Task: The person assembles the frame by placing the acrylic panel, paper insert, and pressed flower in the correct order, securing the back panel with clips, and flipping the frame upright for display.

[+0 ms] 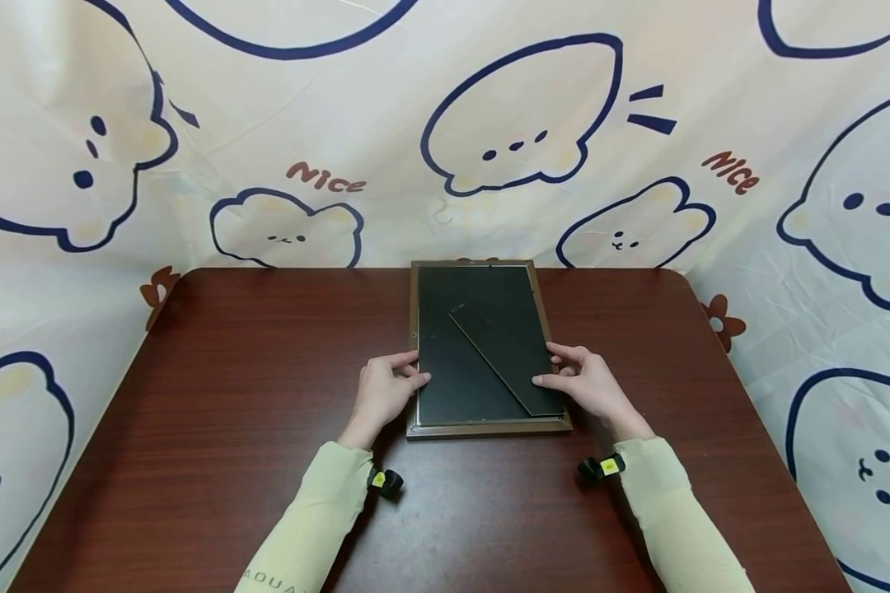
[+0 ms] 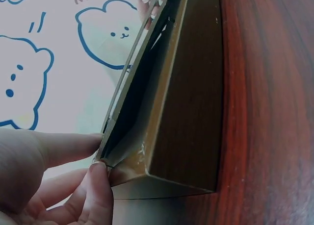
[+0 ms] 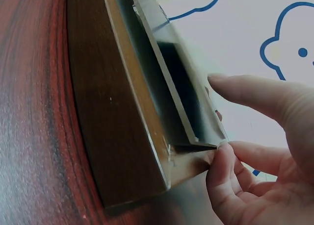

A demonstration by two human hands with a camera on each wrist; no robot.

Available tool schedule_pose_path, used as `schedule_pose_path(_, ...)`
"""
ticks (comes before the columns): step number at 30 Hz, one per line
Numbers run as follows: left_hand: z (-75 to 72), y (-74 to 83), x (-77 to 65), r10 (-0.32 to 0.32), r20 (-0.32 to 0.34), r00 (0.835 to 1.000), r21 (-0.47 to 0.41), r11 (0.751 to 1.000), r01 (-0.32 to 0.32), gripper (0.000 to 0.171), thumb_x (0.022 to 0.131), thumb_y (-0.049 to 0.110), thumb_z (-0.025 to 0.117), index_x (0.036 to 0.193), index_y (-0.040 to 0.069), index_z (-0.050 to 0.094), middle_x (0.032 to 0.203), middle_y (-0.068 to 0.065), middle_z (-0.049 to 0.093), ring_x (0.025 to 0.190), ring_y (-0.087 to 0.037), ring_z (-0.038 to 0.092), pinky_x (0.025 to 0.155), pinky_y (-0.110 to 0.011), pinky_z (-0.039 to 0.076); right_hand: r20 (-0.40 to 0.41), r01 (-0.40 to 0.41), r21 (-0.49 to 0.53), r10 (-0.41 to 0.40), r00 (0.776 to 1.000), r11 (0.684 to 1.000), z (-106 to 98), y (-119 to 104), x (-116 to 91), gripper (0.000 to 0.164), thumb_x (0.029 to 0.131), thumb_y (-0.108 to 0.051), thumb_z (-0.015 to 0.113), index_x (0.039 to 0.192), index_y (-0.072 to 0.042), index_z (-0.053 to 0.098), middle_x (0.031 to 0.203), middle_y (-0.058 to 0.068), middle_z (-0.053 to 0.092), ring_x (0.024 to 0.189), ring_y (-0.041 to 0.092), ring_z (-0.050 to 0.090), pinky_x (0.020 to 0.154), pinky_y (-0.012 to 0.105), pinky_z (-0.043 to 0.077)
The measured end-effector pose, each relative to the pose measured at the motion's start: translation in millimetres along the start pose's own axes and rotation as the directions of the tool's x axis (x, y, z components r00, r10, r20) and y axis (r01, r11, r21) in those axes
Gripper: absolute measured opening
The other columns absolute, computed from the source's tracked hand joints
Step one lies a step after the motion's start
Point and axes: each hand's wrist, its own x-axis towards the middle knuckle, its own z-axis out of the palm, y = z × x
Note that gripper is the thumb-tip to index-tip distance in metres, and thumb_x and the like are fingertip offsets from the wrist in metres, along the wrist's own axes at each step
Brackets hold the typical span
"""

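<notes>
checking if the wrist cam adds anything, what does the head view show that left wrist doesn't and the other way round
Only head: both sleeves and the wrist cameras.
Only left wrist: the frame's left face and a dark gap along its rim.
Both: the frame itself, the table, the printed cloth and the left grip pinching the panel's edge.

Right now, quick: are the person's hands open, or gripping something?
Left hand: closed, pinching the left edge of the black backing board.
Right hand: closed, pinching that board's right edge.
</notes>
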Motion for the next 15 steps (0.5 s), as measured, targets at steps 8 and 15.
schedule_pose_path(8, -0.5, 0.2, 0.2, -0.008, 0.002, 1.0, -0.015, 1.0, 0.008, 0.044, 0.083, 0.012, 0.085, 0.125, 0.005, 0.074, 0.079, 0.002, 0.072, 0.068, -0.011, 0.067, 0.062, -0.027, 0.05, -0.009, 0.016, -0.009, -0.016, 1.0, 1.0, 2.5, 1.5, -0.5, 0.073, 0.086, -0.024, 0.085, 0.149, -0.006, 0.053, 0.128, 0.018, 0.055, 0.092, 0.027, 0.054, 0.075, 0.03, 0.048)
schedule_pose_path(15, -0.7, 1.8, -0.6, -0.008, -0.006, 1.0, -0.026, 1.0, 0.008, 0.046, 0.084, 0.009, 0.084, 0.128, 0.004, 0.072, 0.08, -0.001, 0.072, 0.064, -0.013, 0.069, 0.061, -0.028, 0.054, 0.003, -0.004, 0.029, 0.004, 1.0, 1.0, 1.8, 0.1, 0.6, 0.073, 0.086, -0.025, 0.084, 0.149, -0.006, 0.052, 0.13, 0.018, 0.055, 0.092, 0.027, 0.051, 0.069, 0.027, 0.045)
